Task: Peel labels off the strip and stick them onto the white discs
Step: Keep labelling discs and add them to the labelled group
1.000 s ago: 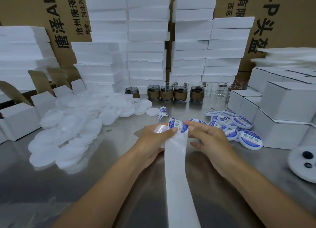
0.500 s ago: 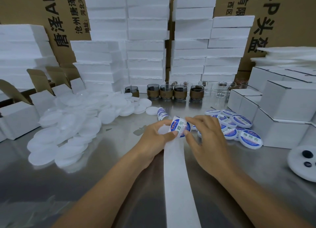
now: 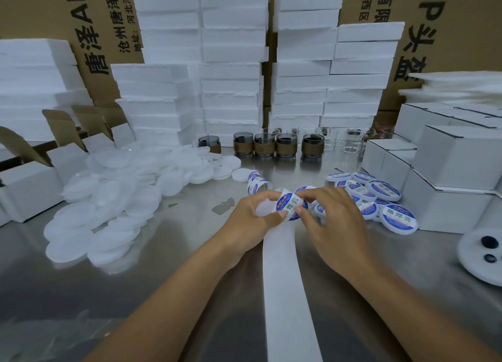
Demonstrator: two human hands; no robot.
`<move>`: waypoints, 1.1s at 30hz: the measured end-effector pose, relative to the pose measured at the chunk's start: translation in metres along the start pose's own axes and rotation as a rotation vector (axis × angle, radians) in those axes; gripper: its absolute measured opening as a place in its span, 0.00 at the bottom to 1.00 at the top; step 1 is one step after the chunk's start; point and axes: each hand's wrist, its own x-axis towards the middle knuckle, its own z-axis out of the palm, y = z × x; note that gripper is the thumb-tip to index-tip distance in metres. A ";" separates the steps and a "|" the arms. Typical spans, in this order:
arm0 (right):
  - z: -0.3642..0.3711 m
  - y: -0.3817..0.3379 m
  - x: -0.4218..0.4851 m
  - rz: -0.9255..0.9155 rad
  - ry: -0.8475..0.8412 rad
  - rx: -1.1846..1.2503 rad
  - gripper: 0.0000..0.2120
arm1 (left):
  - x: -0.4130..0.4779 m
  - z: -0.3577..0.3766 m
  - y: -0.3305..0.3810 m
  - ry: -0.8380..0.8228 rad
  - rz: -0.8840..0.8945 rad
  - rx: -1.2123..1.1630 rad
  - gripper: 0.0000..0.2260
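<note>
- The risk, as we judge it: the label is bowed, its printed face arched up between the two hands. A sticky sheet bent like that could fold onto itself or crease if pressed down from the middle.
- A second hazard: the label may land off-centre on the disc, which shows only partly behind it. With so little rim visible, aim would be by feel.
- A third: the strip runs loose down the table toward us. A tug could drag it, or tear the label if one edge is not yet free; we cannot tell whether it is.
- The left hand is curled round the disc, with the thumb laid across the near edge where label and strip meet.
- The right hand is closed to a pinch, thumb and forefinger gripping the label's right edge, the other fingers loosely bent.
- The label sits between the two hands, just over the disc, at the strip's top.
- Finished discs lie just right of the right hand; the plain heap lies well to the left.
</note>
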 end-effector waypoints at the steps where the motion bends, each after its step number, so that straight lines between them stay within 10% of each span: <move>1: 0.000 0.001 0.000 0.004 -0.005 -0.001 0.10 | 0.001 0.000 0.000 0.000 0.005 0.006 0.09; 33: -0.014 -0.010 0.003 -0.004 0.005 0.054 0.06 | -0.002 -0.004 0.005 -0.012 -0.041 -0.064 0.04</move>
